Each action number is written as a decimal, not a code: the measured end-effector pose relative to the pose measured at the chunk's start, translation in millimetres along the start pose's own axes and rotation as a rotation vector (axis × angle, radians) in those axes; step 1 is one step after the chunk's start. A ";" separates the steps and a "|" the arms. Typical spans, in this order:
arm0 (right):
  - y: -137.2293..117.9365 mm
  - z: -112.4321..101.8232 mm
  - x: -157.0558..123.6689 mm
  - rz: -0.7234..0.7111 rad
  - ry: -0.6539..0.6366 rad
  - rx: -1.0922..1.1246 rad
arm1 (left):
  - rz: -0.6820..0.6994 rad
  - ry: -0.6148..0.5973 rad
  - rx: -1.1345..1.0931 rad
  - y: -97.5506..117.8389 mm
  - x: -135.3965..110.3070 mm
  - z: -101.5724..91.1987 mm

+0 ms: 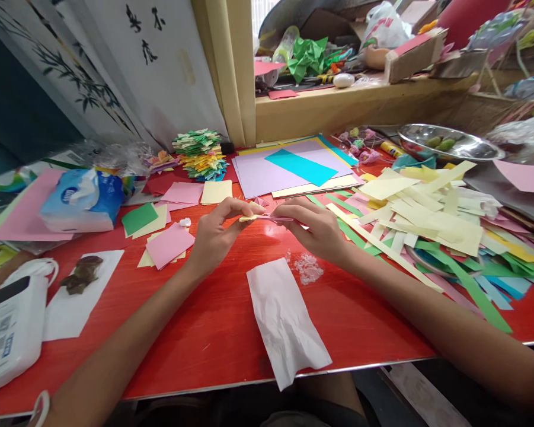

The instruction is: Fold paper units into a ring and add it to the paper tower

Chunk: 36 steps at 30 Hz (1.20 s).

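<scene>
My left hand [217, 232] and my right hand [316, 228] meet above the red table [195, 332], both pinched on a small folded piece of yellow and pink paper [260, 217]. The paper is held flat between thumbs and forefingers, a little above the tabletop. A crumpled white paper sheet [284, 320] lies just in front of my hands. A blob of clear glue or plastic [309, 268] sits under my right wrist.
Piles of yellow and green paper strips [427, 225] fill the right side. Lilac and teal sheets [293, 166] lie behind. A stack of folded paper pieces [200, 154], small coloured squares [169, 243], a tissue pack [82, 198], a white container [9, 332] and a metal bowl [444, 142] surround them.
</scene>
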State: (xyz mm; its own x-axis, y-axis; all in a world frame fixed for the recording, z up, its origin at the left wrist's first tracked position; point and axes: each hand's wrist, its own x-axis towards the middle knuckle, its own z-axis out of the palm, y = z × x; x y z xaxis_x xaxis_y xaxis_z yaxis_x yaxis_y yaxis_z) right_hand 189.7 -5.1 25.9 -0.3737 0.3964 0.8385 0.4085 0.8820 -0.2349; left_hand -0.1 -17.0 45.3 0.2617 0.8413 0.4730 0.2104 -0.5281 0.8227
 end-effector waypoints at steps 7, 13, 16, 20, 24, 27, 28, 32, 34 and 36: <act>1.8 -0.6 -1.7 -0.017 -0.008 0.001 | 0.036 0.000 0.000 -0.9 0.2 -0.2; 1.6 0.4 -2.2 -0.010 -0.001 0.024 | 0.006 -0.006 -0.028 -1.4 0.1 0.0; 1.2 -0.3 -1.7 -0.009 -0.005 0.034 | 0.000 -0.008 -0.041 -1.1 0.2 0.2; 0.6 -1.4 -0.5 0.003 -0.026 0.030 | -0.014 -0.012 -0.039 -0.9 0.4 0.7; 1.3 -1.6 -0.3 -0.005 -0.037 0.034 | 0.004 -0.029 -0.055 -1.2 0.3 0.2; 2.9 -1.7 -0.7 -0.041 -0.039 0.037 | 0.022 -0.037 -0.048 -0.9 0.3 -0.7; 3.5 -1.8 -0.9 -0.051 -0.043 0.036 | 0.024 -0.038 -0.038 -0.7 0.3 -1.0; 5.1 -2.0 -1.5 -0.077 -0.048 0.021 | 0.017 -0.031 -0.007 -0.5 0.4 -1.5; 5.3 -1.9 -1.7 -0.086 -0.046 0.000 | 0.012 -0.028 0.000 -1.2 0.3 -1.4; 5.0 -1.8 -1.8 -0.090 -0.051 -0.032 | 0.011 -0.024 0.010 -2.2 0.1 -1.3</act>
State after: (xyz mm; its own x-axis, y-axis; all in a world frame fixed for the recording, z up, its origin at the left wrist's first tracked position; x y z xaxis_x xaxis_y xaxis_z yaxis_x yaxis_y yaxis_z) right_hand 193.9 -1.8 24.1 -0.4517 0.3290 0.8293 0.3973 0.9065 -0.1432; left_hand -1.8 -15.7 44.0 0.2865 0.8324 0.4744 0.2165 -0.5386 0.8143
